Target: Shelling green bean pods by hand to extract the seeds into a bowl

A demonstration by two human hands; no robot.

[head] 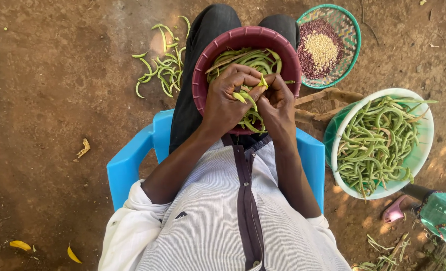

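A green bean pod (247, 96) was held between both hands over a dark red bowl (203, 65) that rested on the lap of a person seated on a blue plastic chair (127, 165). The left hand (225, 100) was closed around the pod, the fingers curled tight over it and the thumb pressed against its side. The right hand (278, 100) was closed as well, its fingertips pinched on the far end of the same pod, so that the two hands were touching each other above the middle of the bowl. More green pods (253, 59) were heaped inside the red bowl, partly hidden behind the hands.

On the bare earth to the left of the bowl, a loose pile of empty pods (163, 65) was scattered. To the far right, just beside the knee, a woven green basket (351, 30) was seen, filled with dark red beans and a pale heap in the middle. Nearer on the right, a large white and green basin (423, 150) full of long pods was set, close to the chair's edge. A pink sandal (394, 211) lay near it on the ground. A striped light shirt (208, 221) with a dark front band was worn by the person.
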